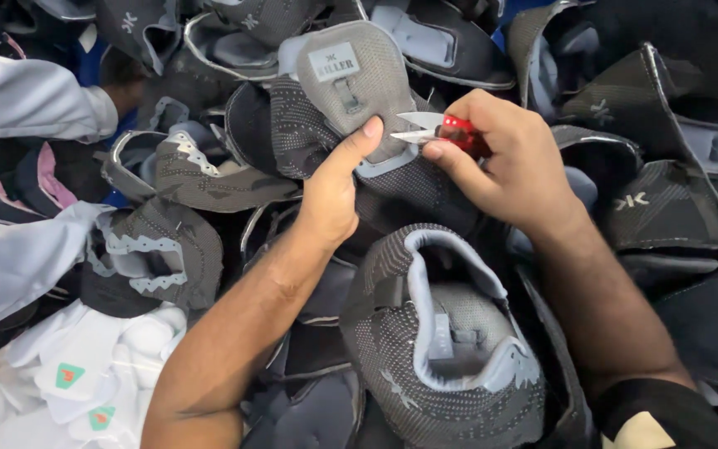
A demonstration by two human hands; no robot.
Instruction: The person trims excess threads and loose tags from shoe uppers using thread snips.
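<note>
At the far left a co-worker's pale grey sleeve [31, 100] reaches into the heap, its hand mostly buried among the dark pieces, and a second grey sleeve [10, 266] crosses lower down. Near that, at the bottom left corner, lies a pile of white fabric pieces [85, 374] with small green labels.

Moving right, a grey knit shoe upper with a scalloped pale lining [159, 249] rests on the heap. The left hand [330, 195] comes up from the near edge; its thumb presses flat on the grey shoe upper [351, 91] being worked on, and the fingers curl behind it out of sight, so the hand is closed around the piece. It seems held this way to keep the tongue edge taut and turned towards the blades. This upper sits in the middle of the far half of the view, propped above the others, a pale label patch on its tongue.

Just right of the thumb, the right hand [508, 158] is closed on a pair of small red-handled thread snips [446, 129], blades pointing left and nearly touching the upper's edge. Whether a loose thread lies between the blades is too small to tell.

Nearer, another grey knit upper [442, 333] lies open side up. Dark uppers [666, 125] fill the right side, cut off by the frame; the counter beneath is wholly hidden.
</note>
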